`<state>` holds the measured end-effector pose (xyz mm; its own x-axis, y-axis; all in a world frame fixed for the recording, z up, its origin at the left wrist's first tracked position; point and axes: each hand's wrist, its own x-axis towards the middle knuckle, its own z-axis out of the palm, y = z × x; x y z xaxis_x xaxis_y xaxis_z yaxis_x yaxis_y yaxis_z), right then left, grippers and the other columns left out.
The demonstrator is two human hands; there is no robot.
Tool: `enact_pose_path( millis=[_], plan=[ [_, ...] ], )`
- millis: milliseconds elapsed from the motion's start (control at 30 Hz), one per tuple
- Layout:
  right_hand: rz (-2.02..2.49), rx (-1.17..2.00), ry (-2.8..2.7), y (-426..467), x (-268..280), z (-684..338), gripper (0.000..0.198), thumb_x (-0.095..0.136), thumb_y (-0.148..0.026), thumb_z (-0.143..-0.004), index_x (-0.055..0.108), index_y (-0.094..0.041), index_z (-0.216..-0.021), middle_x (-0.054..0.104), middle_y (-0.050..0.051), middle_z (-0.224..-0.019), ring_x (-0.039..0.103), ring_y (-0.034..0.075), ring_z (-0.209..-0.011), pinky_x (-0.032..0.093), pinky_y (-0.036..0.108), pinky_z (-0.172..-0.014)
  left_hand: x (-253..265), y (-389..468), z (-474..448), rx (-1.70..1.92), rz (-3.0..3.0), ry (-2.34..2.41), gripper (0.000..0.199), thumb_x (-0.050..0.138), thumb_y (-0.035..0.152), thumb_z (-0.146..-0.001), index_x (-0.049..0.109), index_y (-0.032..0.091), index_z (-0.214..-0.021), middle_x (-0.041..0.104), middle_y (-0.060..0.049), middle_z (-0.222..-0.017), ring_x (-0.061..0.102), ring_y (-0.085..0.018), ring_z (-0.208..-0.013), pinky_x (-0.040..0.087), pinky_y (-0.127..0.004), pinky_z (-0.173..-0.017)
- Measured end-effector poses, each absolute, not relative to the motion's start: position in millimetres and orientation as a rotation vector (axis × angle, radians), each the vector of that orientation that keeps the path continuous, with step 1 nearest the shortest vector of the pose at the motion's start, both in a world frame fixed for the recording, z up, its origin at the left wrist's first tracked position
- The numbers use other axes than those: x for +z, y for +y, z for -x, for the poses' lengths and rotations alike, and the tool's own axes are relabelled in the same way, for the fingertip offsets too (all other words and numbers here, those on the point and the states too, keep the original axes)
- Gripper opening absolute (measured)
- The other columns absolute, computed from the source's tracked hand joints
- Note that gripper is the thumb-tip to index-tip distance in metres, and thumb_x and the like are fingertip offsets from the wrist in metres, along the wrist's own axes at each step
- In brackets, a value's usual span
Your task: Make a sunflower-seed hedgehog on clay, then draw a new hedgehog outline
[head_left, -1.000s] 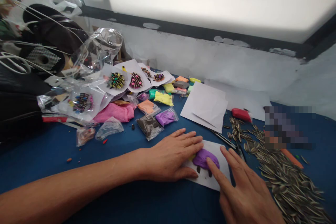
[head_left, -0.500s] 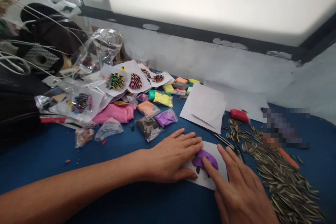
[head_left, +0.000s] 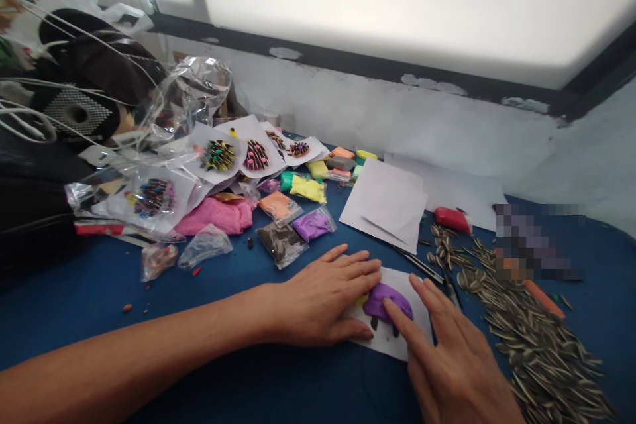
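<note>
A rounded lump of purple modelling clay [head_left: 385, 303] lies flattened on a small sheet of white paper [head_left: 390, 346]. Yellow clay [head_left: 362, 301] shows at its left end, partly covered by fingers, and two dark pieces sit under its lower edge. My left hand [head_left: 330, 298] rests flat across the paper's left side, fingers stretched out and nothing gripped. Over the right side is my right hand [head_left: 454, 351], its fingers apart and the index fingertip touching the purple clay.
Sunflower seeds [head_left: 541, 344] are heaped at the right, beside a red clay pack [head_left: 453, 218]. White sheets [head_left: 385, 202] lie behind the hands. Bagged clay [head_left: 314, 224], a pink cloth-like lump [head_left: 218, 213] and seed-covered clay figures on paper [head_left: 218, 156] fill the left and back.
Both hands stay almost where they were. The right index finger has shifted very slightly on the purple clay, and small dents in it show more clearly.
</note>
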<state>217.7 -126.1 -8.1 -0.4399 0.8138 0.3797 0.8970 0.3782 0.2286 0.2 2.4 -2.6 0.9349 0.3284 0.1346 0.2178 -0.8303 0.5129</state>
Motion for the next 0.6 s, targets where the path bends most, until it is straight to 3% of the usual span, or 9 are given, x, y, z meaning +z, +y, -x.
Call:
enact_pose_path(
  millis=[133,333,600],
  plan=[
    [1.531,-0.569,-2.406,-123.3,-3.9,-212.4,0.039,0.049,-0.014,-0.089,0.065,-0.016,-0.124,0.048,0.022,-0.145,0.047,0.035,-0.134,0.050,0.047,-0.095,-3.5,3.0,0.2,0.313,-2.575,0.385,0.070,0.064,0.046,-0.093,0.040,0.010,-0.147,0.034,-0.017,-0.154,0.023,-0.030,-0.147,0.008,-0.049,-0.120],
    [1.496,-0.693,-2.424,-113.3,4.9,-207.0,0.035,0.049,-0.025,-0.093,0.069,-0.014,-0.120,0.057,0.026,-0.134,0.057,0.038,-0.122,0.055,0.050,-0.084,-4.2,3.2,0.6,0.333,-2.569,0.381,0.071,0.065,0.045,-0.092,0.038,0.010,-0.148,0.035,-0.017,-0.154,0.024,-0.029,-0.147,0.004,-0.050,-0.120],
    [1.483,-0.711,-2.421,-111.7,2.8,-208.8,0.037,0.046,-0.028,-0.095,0.071,-0.013,-0.118,0.060,0.025,-0.132,0.058,0.038,-0.120,0.055,0.051,-0.083,-4.7,3.9,1.0,0.327,-2.566,0.377,0.071,0.065,0.045,-0.092,0.037,0.012,-0.149,0.035,-0.017,-0.154,0.024,-0.028,-0.147,0.005,-0.050,-0.120]
  ],
)
